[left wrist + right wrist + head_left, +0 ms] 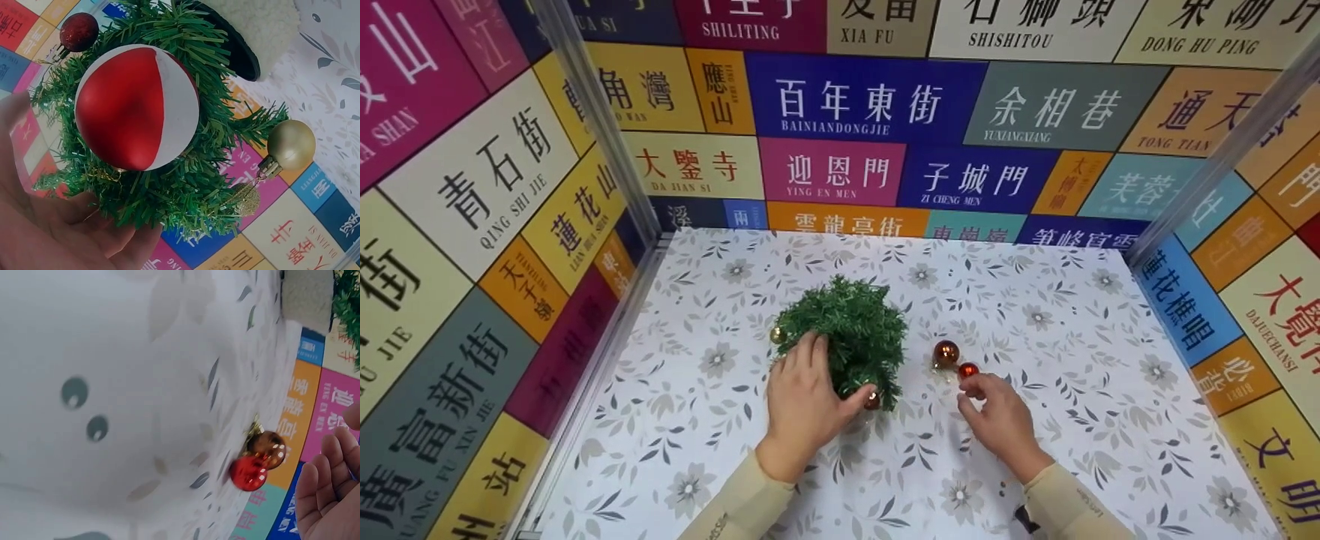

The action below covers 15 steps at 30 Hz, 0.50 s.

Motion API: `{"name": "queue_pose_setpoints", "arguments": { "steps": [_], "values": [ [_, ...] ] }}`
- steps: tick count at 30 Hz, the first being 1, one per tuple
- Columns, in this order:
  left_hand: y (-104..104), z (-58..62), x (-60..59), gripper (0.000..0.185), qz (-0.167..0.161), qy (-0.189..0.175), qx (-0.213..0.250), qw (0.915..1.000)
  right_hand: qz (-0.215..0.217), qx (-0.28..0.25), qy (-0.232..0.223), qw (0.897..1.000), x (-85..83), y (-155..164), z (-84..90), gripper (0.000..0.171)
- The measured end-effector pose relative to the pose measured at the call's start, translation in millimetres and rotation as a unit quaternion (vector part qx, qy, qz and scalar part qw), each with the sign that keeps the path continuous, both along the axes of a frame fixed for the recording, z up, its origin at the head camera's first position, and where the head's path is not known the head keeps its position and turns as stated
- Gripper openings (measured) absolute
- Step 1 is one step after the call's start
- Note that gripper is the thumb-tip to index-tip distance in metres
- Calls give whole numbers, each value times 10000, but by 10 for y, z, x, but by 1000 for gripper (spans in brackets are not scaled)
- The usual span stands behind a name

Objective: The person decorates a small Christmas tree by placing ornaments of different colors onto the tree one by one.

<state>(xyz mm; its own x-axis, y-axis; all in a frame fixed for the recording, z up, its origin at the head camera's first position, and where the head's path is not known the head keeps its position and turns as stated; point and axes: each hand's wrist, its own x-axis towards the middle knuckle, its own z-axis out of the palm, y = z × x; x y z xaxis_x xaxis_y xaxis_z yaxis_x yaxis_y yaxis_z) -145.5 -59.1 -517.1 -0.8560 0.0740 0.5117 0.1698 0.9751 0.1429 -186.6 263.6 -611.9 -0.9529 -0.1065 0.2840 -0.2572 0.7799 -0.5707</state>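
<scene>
A small artificial Christmas tree (866, 322) stands mid-table, with my left hand (805, 397) gripping its near left side. In the left wrist view, the fingers curl in under the green needles. A big red-and-white bauble (121, 109), a dark red glitter bauble (79, 32) and a matt gold bauble (291, 144) hang on the tree. To the right, a shiny red bauble (968, 370) and a copper-brown bauble (946, 352) lie together on the table. Beside the red one is my right hand (1001, 420), fingers loosely bent; the right wrist view shows a gap between hand and baubles.
A white cloth with grey flowers covers the table (720, 420). Printed panels (862, 97) rise behind it and on both sides. The tree has a pale fleecy base (307, 298). A small black object (1024, 519) lies near the right sleeve.
</scene>
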Motion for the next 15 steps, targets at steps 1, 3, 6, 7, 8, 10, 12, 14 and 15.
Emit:
{"name": "queue_pose_setpoints", "arguments": {
  "steps": [1, 3, 6, 7, 8, 10, 12, 14, 15],
  "values": [
    [1, -1, 1, 106, 8, -35, -16, 10000, -32, 17, -38, 10000, -15, 32, -16, 13],
    [0, 0, 7, 108, 16, -66, -4, 10000, -121, 64, -143, 9998, -43, 91, -51, 14],
    [6, 6, 10, 107, 3, -54, 45, 10000, -251, 136, -237, 9993, -91, 178, -98, 16],
    [8, 7, 12, 107, -4, -48, 70, 10000, -299, 179, -236, 9991, -111, 205, -113, 18],
    [9, 8, 14, 107, -1, -38, 72, 10000, -333, 224, -220, 9990, -132, 230, -126, 19],
    [11, 9, 14, 106, 2, -19, 86, 10000, -395, 275, -166, 9987, -185, 267, -147, 22],
    [10, 7, 15, 105, 17, -16, 79, 10000, -434, 372, -117, 9983, -245, 294, -166, 27],
    [10, 4, 15, 106, 31, -22, 63, 10000, -430, 495, -109, 9978, -309, 315, -185, 32],
    [12, 3, 12, 106, 33, -28, 73, 10000, -429, 557, -129, 9974, -342, 324, -198, 34]
  ]
}}
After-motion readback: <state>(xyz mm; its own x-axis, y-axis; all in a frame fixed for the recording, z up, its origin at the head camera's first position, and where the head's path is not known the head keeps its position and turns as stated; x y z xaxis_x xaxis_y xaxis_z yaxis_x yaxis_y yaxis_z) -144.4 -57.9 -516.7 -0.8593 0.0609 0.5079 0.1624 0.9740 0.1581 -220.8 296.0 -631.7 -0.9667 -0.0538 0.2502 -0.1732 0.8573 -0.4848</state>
